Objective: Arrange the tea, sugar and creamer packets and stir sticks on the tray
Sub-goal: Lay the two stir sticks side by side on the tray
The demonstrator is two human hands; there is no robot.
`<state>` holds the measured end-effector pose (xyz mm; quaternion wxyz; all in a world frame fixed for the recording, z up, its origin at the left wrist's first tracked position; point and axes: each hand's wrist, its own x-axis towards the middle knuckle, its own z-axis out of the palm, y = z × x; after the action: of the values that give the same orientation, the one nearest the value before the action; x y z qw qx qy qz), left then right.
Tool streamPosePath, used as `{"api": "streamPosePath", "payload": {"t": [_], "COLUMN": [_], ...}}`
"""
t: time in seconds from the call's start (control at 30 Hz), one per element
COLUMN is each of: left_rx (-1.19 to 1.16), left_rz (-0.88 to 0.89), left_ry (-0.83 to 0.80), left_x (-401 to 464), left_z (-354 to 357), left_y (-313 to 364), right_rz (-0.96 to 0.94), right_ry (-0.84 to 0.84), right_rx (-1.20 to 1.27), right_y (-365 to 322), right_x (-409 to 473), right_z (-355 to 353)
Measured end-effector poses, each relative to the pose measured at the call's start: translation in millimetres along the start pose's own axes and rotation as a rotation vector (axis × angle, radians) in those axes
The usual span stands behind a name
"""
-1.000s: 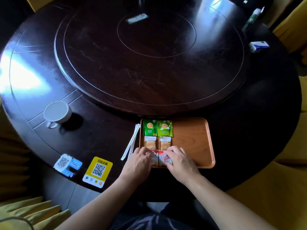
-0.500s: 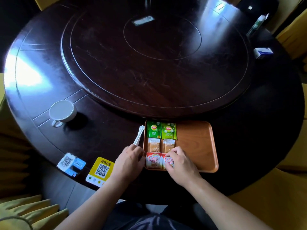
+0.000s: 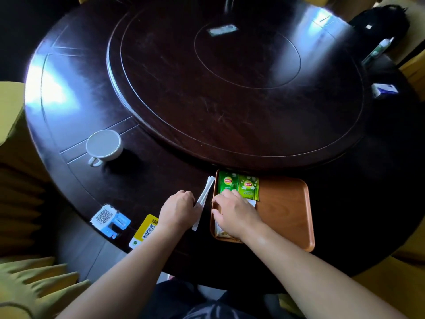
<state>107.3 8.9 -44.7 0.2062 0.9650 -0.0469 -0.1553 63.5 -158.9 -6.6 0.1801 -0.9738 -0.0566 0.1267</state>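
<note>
Dark round table (image 3: 161, 107) bears tray (image 3: 285, 210), cup (image 3: 104, 145), stir sticks (image 3: 205, 194).

A round dark wooden desk (image 3: 69, 125) fills most of the frame, with a raised turntable (image 3: 230, 88) at its centre. A white cup (image 3: 104, 145) stands at middle left. Two QR code cards lie near the lower left edge, one white and blue (image 3: 110, 221), one yellow (image 3: 147, 229). At upper right lie a small white and blue box (image 3: 385, 89) and a bottle (image 3: 377, 50).
</note>
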Motion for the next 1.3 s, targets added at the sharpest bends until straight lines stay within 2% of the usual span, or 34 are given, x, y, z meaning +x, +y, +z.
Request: {"api": "streamPosePath", "payload": {"t": [0.17,0.47,0.6,0.8,0.9,0.97,1.13,1.23,1.3], "left_rx": [-0.041,-0.170,-0.214,-0.321,-0.406,-0.477,-0.645,-0.684,-0.707], "left_rz": [-0.058,-0.214,-0.281,-0.398,-0.443,-0.438,-0.380,-0.350,-0.320], "left_ry": [-0.073,0.027,0.027,0.007,0.014,0.019,-0.025,-0.062,-0.091], "left_x": [2,-14,-27,-40,-42,-41,-33,-28,-25], "left_z": [0,-19,-22,-27,-32,-34,-40,-38,-32], "left_y": [-4,-57,-76,-87,-89,-88,-70,-45,-22], "right_rz": [-0.123,-0.565,-0.661,-0.751,-0.768,-0.670,-0.168,0.137,0.284], "right_ry": [-0.064,-0.282,-0.348,-0.441,-0.436,-0.345,-0.025,0.090,0.149], "right_rx": [-0.175,-0.693,-0.817,-0.842,-0.735,-0.549,0.253,0.594,0.726], "right_y": [-9,-33,-40,-40,-41,-42,-31,-10,14], "right_x": [25,73,85,93,94,91,64,38,19], "right_z": [1,1,1,2,0,0,-13,-20,-21]}}
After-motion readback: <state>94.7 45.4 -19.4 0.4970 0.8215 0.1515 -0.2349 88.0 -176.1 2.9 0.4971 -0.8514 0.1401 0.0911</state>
